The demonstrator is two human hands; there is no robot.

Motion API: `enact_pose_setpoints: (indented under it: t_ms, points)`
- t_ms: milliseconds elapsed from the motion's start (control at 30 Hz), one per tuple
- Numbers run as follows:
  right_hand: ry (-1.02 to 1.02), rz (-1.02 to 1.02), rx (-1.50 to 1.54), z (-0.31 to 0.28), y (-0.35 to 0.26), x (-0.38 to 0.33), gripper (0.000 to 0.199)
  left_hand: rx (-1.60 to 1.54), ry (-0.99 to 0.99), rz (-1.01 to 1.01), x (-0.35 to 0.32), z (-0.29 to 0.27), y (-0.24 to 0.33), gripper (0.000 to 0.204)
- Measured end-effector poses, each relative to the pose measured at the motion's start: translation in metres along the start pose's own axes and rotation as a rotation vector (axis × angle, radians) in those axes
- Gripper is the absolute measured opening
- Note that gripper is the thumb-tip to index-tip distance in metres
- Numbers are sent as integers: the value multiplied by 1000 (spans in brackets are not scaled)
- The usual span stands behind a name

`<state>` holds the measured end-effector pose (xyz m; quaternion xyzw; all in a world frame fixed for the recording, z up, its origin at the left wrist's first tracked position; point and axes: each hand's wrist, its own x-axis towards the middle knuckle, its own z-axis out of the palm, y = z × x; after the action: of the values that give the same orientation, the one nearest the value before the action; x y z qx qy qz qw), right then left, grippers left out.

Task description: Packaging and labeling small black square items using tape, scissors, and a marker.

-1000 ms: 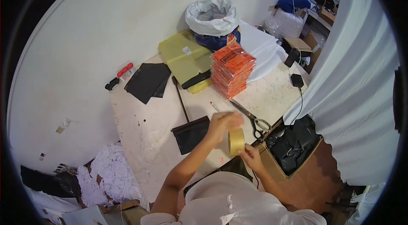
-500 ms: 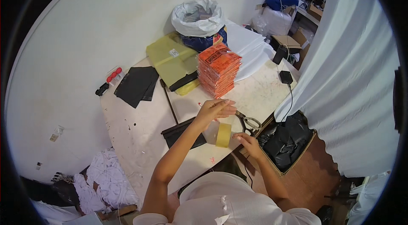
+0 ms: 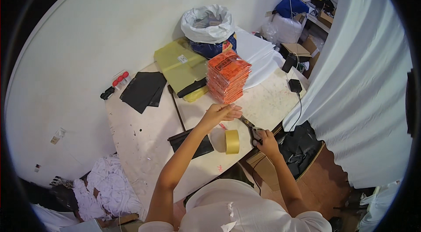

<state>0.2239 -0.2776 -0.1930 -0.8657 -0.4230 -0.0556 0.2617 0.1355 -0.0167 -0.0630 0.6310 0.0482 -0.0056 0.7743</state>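
My right hand (image 3: 268,145) is closed round the handles of the scissors (image 3: 249,123), which lie at the right edge of the table with their blades pointing up and left. My left hand (image 3: 222,115) hovers over the table just left of the blade tips, fingers pressed together. Whatever is between them, if anything, is too small to make out. Between my forearms a roll of yellow tape (image 3: 232,142) stands on its edge. A folded black sheet (image 3: 193,143) lies partly behind my left forearm.
A tall stack of orange packets (image 3: 228,78) stands past my hands, before a white-lined sack (image 3: 208,26). Yellow bags (image 3: 177,65), black sheets (image 3: 142,91) and a black rod (image 3: 176,109) lie to the left. Below the right edge is a box of black plastic (image 3: 302,146).
My right hand has moved right from beside the tape roll and taken hold of the scissors' handles. My left hand stays nearly in place. The view has shifted slightly.
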Motion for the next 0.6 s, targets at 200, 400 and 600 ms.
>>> enact_pose_setpoints:
  t_ms: [200, 400, 600]
  points:
    - [5, 120, 355, 11, -37, 11, 32, -71, 59, 2, 0, -1, -2, 41]
    - [-372, 232, 825, 33, -83, -10, 26, -159, 274, 51, 7, -13, -22, 39]
    - [-352, 234, 723, 28, -77, -13, 22, -284, 331, 26, 18, -17, -28, 38]
